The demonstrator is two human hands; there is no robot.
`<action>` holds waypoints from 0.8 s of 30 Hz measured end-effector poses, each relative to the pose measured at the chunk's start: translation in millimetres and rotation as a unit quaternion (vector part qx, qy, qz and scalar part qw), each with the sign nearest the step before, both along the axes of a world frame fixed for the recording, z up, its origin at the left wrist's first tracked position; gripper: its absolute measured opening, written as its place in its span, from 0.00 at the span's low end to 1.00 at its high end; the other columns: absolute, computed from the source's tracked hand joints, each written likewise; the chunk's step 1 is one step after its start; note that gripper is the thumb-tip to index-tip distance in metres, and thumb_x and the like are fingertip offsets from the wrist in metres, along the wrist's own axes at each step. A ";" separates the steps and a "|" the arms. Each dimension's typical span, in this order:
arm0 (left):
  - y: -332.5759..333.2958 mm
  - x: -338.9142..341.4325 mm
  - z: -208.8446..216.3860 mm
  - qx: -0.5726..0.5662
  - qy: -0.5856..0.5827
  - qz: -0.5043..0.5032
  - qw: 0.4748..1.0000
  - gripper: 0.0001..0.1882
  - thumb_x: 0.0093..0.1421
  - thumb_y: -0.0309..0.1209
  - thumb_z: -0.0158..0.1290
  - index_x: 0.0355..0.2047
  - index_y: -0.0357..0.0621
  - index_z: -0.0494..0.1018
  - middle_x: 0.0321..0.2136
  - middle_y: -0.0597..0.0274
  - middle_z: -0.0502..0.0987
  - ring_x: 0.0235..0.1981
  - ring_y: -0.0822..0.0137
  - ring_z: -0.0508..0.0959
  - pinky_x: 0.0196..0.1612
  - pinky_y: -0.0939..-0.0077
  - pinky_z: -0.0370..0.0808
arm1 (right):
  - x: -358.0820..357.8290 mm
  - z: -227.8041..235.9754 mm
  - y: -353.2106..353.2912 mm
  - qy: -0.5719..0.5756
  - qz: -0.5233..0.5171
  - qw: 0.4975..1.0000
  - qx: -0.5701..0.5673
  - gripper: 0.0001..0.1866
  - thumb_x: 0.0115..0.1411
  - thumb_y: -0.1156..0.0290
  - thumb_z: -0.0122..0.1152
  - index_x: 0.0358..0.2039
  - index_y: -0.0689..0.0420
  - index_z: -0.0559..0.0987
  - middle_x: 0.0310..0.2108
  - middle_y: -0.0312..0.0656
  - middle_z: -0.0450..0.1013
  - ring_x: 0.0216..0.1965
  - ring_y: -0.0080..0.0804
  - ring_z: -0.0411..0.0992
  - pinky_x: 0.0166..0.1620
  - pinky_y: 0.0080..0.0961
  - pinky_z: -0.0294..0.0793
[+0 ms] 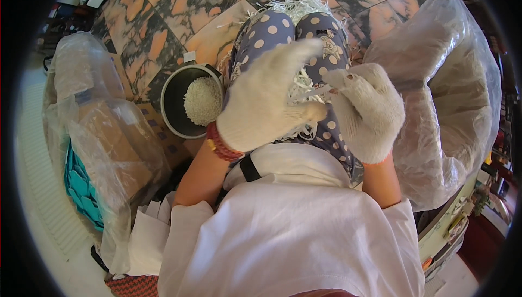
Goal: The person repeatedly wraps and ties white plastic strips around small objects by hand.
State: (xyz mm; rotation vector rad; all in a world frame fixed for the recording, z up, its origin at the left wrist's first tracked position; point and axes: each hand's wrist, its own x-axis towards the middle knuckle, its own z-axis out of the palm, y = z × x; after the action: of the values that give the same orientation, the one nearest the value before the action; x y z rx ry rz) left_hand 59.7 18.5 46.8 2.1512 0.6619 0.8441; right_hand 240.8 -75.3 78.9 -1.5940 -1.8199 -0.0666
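My left hand (pixel 266 98), in a white knitted glove, is raised over my lap with its fingers stretched out and the thumb apart. Slight motion blur softens its fingertips. To its right, my right hand (pixel 370 106), gloved the same way, has its fingers curled into a pinch; bare fingertips poke through the glove. A thin whitish strip (pixel 316 92) runs from these fingertips toward the left hand. Whether it touches the left hand I cannot tell. Below both hands, a tangle of white plastic strips (pixel 304 6) lies across my lap and spills past my knees.
Left of my legs stands a dark round pot (pixel 171 106) holding small white pieces (pixel 203 101). Farther left, a clear plastic bag (pixel 81 74) holds cardboard and teal pieces (pixel 81 188). A large translucent bag (pixel 413 47) stands at my right. The floor (pixel 179 11) is patterned tile.
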 end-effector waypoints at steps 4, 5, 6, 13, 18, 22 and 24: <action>-4.8 18.0 15.0 -0.167 0.018 -0.157 0.973 0.10 0.67 0.25 0.55 0.48 0.40 0.79 0.38 0.58 0.83 0.38 0.67 0.83 0.41 0.74 0.78 | 9.7 21.6 -10.7 0.156 -0.004 0.981 0.112 0.09 0.54 0.82 0.65 0.36 0.58 0.84 0.34 0.40 0.78 0.30 0.30 0.76 0.31 0.27 0.75; -4.6 17.3 15.4 -0.212 -0.009 -0.199 0.957 0.06 0.67 0.25 0.55 0.43 0.40 0.78 0.34 0.59 0.81 0.34 0.67 0.81 0.38 0.74 0.77 | 16.0 25.5 -16.3 0.229 -0.032 0.965 0.122 0.08 0.58 0.83 0.63 0.38 0.61 0.84 0.35 0.41 0.78 0.30 0.25 0.76 0.30 0.23 0.74; -6.3 14.2 15.2 -0.272 -0.031 -0.228 0.934 0.03 0.68 0.24 0.54 0.39 0.40 0.77 0.30 0.60 0.80 0.30 0.67 0.80 0.35 0.74 0.77 | 20.9 25.6 -20.9 0.350 -0.046 0.928 0.120 0.09 0.60 0.83 0.62 0.42 0.64 0.82 0.38 0.43 0.77 0.30 0.24 0.74 0.31 0.20 0.74; -2.0 -31.5 -3.1 -0.522 -0.132 -0.469 0.700 0.09 0.69 0.22 0.50 0.30 0.40 0.74 0.21 0.70 0.72 0.21 0.74 0.71 0.26 0.78 0.68 | 51.3 -8.3 -18.8 0.409 -0.128 0.904 0.002 0.06 0.67 0.78 0.55 0.40 0.63 0.80 0.34 0.37 0.75 0.27 0.18 0.72 0.29 0.14 0.70; -24.1 -37.8 -35.0 -0.735 -0.396 -0.162 0.527 0.04 0.72 0.29 0.50 0.41 0.45 0.74 0.20 0.75 0.65 0.18 0.77 0.66 0.23 0.82 0.62 | 18.3 -63.3 19.9 0.122 -0.100 0.975 -0.158 0.18 0.55 0.79 0.69 0.48 0.53 0.83 0.42 0.41 0.78 0.37 0.37 0.77 0.43 0.31 0.79; -10.2 -38.3 -51.1 -0.728 -0.499 -0.130 0.452 0.11 0.77 0.35 0.43 0.51 0.44 0.70 0.23 0.71 0.64 0.17 0.80 0.63 0.22 0.83 0.61 | 2.8 -95.1 43.9 -0.023 -0.066 0.983 -0.170 0.17 0.55 0.75 0.67 0.46 0.49 0.83 0.39 0.40 0.76 0.48 0.43 0.75 0.48 0.41 0.77; -3.2 -38.3 -56.0 -0.697 -0.480 -0.158 0.510 0.11 0.76 0.38 0.47 0.50 0.48 0.72 0.23 0.76 0.61 0.17 0.82 0.60 0.23 0.86 0.60 | 0.5 -106.4 54.2 -0.060 -0.030 0.985 -0.159 0.15 0.56 0.74 0.66 0.45 0.49 0.84 0.38 0.40 0.76 0.47 0.43 0.76 0.46 0.40 0.77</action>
State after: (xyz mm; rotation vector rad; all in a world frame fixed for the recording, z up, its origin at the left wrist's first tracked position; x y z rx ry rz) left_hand 21.4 15.3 -9.2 0.1174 0.1108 0.6766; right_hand 241.3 -21.1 -27.5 -1.9022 -1.9494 0.1081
